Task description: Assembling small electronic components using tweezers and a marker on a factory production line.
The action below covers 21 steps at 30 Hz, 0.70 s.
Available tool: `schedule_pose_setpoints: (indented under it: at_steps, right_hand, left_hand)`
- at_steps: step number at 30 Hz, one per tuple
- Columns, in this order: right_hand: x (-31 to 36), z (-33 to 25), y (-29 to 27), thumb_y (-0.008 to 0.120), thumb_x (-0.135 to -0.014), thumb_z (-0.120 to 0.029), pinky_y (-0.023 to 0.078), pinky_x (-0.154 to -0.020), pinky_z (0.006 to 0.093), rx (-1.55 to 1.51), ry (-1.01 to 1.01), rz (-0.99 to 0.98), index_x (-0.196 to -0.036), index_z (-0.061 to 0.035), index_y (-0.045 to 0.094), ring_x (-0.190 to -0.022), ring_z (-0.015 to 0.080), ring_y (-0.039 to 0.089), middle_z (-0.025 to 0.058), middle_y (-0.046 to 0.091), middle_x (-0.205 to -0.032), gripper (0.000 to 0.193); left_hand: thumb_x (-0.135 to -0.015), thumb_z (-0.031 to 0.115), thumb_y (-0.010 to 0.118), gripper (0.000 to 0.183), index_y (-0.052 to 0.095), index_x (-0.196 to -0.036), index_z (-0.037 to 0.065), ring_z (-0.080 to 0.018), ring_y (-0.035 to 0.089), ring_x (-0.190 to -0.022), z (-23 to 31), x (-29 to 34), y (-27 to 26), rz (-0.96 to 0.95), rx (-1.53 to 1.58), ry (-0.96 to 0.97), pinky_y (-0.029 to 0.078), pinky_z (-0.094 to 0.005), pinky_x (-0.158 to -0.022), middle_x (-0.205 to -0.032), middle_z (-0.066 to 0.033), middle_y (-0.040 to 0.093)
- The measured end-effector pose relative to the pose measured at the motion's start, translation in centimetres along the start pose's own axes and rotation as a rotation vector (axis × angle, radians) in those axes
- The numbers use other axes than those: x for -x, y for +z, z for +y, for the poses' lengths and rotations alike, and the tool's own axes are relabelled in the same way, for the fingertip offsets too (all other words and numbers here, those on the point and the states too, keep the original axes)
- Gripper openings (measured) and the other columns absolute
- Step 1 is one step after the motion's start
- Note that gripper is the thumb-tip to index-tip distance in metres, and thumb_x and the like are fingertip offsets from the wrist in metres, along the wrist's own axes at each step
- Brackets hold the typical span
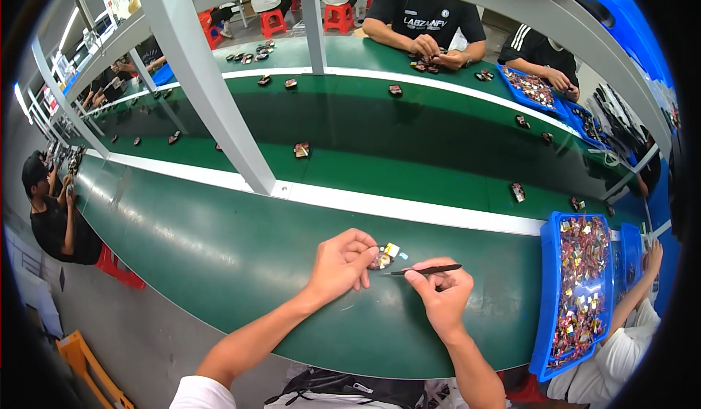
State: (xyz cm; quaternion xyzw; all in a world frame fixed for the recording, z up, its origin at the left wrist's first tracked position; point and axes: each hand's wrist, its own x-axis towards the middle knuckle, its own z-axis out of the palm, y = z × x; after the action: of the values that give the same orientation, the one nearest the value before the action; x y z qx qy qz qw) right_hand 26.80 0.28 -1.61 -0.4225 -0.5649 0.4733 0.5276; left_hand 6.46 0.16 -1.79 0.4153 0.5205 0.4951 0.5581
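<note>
While one small dark piece [381,259] with a yellow patch sits over the near worktop [314,329], the left hand [342,263] has its grip closed on it, thumb against fingers. The right hand [442,292] pinches one slim dark tool [441,269], probably tweezers, its tip just beside the piece; contact cannot be told. One pale blue scrap [404,256] lies right of the piece. Work on this piece looks under way and unfinished, though how much is done does not show. To the right, one blue tray [546,299] is heaped with small parts, too many to count; whether these are finished or left to do, I cannot tell. Farther off, at least ten dark pieces lie spaced along one green belt [350,175]. Beyond it sits a co-worker [431,22] in black, with two more trays [527,102] at far right.
</note>
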Motion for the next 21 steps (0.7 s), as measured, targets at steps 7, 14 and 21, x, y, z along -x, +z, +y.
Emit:
schedule_pose_setpoints:
  at_steps: [7, 14, 21]
  right_hand:
    - [0.0, -0.5, -0.2, 0.079, -0.082, 0.004, 0.029, -0.047, 0.0173, 0.081, 0.011, 0.005, -0.091, 0.0027, 0.071, -0.051, -0.0020, 0.042, -0.0034, 0.061, -0.067, 0.013]
    - [0.1, 0.0, -0.4, 0.079, -0.082, 0.003, 0.029, -0.046, 0.0168, 0.134, 0.013, -0.017, -0.092, 0.0031, 0.070, -0.050, -0.0015, 0.044, -0.0017, 0.063, -0.067, 0.014]
    - [0.2, 0.1, -0.3, 0.080, -0.081, 0.002, 0.028, -0.045, 0.0171, 0.198, -0.046, 0.003, -0.091, 0.0032, 0.070, -0.049, -0.0013, 0.044, -0.0012, 0.063, -0.067, 0.014]
  left_hand:
    - [-0.099, 0.002, 0.060, 0.019, 0.060, -0.114, -0.009, -0.0114, 0.065, -0.057, 0.0, 0.7, 1.1, -0.031, -0.079, 0.104, 0.048, -0.0224, -0.045, -0.088, -0.0120, 0.069]
    - [-0.099, 0.001, 0.059, 0.019, 0.062, -0.114, -0.009, -0.0139, 0.069, -0.061, -0.1, 1.2, 1.6, -0.022, -0.108, 0.150, 0.055, -0.0249, -0.049, -0.089, -0.0136, 0.070]
    - [-0.099, 0.002, 0.060, 0.019, 0.062, -0.115, -0.009, -0.0149, 0.069, -0.061, -0.4, 1.2, 1.7, -0.009, -0.100, 0.163, 0.056, -0.0256, -0.049, -0.090, -0.0148, 0.071]
